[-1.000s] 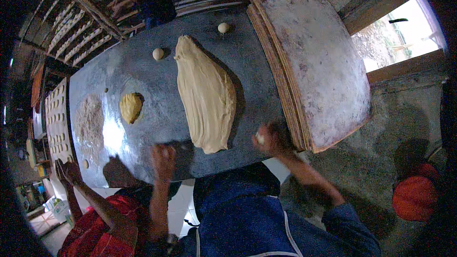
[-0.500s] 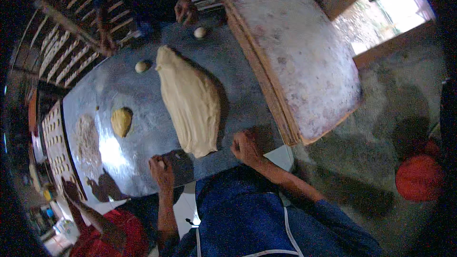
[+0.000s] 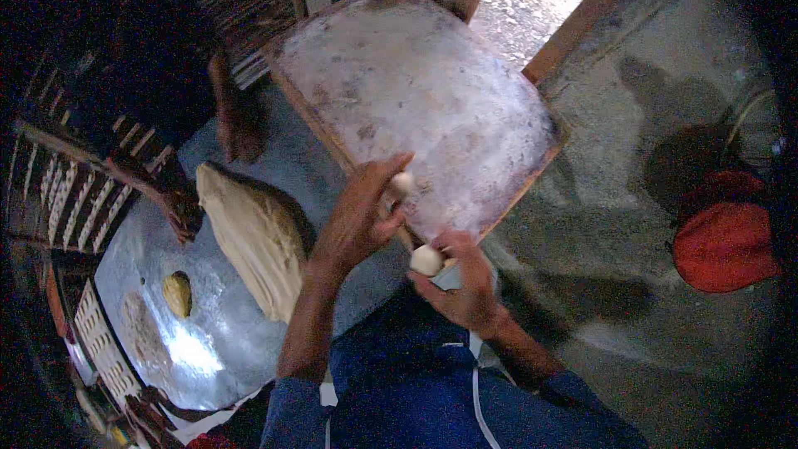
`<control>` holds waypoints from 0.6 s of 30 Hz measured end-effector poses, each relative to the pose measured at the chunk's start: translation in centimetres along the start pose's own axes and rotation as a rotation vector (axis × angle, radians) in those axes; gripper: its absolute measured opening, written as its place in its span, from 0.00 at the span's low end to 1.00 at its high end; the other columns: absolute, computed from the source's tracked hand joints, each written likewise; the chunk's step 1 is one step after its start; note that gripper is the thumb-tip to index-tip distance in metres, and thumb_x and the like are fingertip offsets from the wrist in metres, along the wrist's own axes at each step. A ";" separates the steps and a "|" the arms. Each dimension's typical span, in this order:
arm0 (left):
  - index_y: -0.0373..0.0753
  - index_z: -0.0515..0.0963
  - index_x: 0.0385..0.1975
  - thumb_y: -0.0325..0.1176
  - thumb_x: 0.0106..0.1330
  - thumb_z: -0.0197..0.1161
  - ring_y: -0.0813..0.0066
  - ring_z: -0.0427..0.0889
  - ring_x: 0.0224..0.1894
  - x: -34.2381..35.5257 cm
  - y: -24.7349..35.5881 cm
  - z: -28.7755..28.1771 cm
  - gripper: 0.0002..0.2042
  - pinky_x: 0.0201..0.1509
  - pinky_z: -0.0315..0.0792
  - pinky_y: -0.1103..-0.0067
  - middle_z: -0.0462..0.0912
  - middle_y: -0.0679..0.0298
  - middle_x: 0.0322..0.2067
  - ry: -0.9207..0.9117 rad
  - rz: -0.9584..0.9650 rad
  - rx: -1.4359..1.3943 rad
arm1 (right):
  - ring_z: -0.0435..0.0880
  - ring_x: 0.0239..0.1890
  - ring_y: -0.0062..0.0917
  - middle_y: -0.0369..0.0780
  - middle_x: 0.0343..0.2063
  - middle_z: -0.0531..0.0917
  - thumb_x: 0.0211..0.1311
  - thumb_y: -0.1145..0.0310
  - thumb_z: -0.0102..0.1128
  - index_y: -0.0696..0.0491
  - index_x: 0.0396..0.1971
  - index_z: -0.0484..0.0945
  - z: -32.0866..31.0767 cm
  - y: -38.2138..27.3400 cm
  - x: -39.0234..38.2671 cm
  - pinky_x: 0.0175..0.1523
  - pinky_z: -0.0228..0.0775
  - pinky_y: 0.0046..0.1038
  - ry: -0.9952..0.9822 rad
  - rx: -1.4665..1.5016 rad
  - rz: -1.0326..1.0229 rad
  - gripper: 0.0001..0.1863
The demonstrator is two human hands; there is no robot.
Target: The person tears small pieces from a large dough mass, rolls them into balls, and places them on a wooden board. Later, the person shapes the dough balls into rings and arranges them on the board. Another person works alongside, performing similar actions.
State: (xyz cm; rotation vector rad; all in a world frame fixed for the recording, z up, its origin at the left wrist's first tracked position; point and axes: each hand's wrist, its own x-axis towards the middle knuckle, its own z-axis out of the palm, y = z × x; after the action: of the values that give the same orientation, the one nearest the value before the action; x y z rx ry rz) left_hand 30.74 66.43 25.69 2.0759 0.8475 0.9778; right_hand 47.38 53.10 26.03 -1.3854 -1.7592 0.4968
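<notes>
1. Pinching a small dough ball (image 3: 426, 260) between thumb and fingers, the right hand (image 3: 467, 287) is held beside the near corner of a broad board (image 3: 465, 129).
2. A second dough ball (image 3: 402, 183) is pinched by the left hand (image 3: 353, 220), between thumb and fingertips, over the near part of that board; the two hands are held apart.
3. Either ball could be squashed if gripped too hard — soft dough is probably dented with ease — and the right one could be lost past the corner if the pinch were loosened there.
4. The board's face is rough and mottled, whitish as if floured, and edged in woody brown; sticking might be caused wherever that dusting is thin.
5. Beyond the left forearm (image 3: 316, 316), a long dough mass (image 3: 253, 241) is laid on the grey bench (image 3: 249, 345), creased lengthwise and tapered at its far end; it might be nudged by a co-worker's hand (image 3: 179, 208) placed near it.
6. Farther left, a rounded yellow lump (image 3: 177, 295) and a powdery patch (image 3: 143, 328) are seen on the smooth, shiny surface, with a slatted rack (image 3: 75, 191) set behind.
</notes>
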 end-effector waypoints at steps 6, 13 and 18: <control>0.36 0.65 0.65 0.23 0.52 0.67 0.45 0.71 0.58 -3.1 -3.7 8.6 0.36 0.65 0.64 0.56 0.72 0.45 0.54 0.330 0.017 0.366 | 0.82 0.49 0.39 0.48 0.49 0.80 0.51 0.70 0.77 0.60 0.69 0.57 -2.1 7.2 0.6 0.62 0.69 0.38 0.115 -0.317 -0.070 0.48; 0.34 0.73 0.55 0.30 0.53 0.73 0.43 0.72 0.54 -27.3 -0.6 5.6 0.28 0.60 0.67 0.56 0.74 0.48 0.49 0.836 -0.980 0.749 | 0.81 0.41 0.43 0.46 0.40 0.83 0.54 0.67 0.74 0.59 0.48 0.77 0.3 1.7 -4.7 0.53 0.71 0.44 -0.207 0.084 -0.093 0.23; 0.35 0.82 0.41 0.23 0.47 0.72 0.57 0.80 0.41 -29.0 -3.0 0.9 0.17 0.47 0.76 0.67 0.79 0.55 0.40 0.686 -0.958 0.517 | 0.82 0.47 0.31 0.42 0.47 0.83 0.72 0.58 0.61 0.59 0.51 0.78 15.7 1.7 -7.8 0.54 0.75 0.33 -0.960 0.710 0.633 0.20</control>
State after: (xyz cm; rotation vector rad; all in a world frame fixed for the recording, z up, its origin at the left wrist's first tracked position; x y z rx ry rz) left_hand 16.00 45.33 11.97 1.3111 2.3539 0.9372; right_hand 36.37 49.18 12.88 -1.1929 -1.4556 2.1716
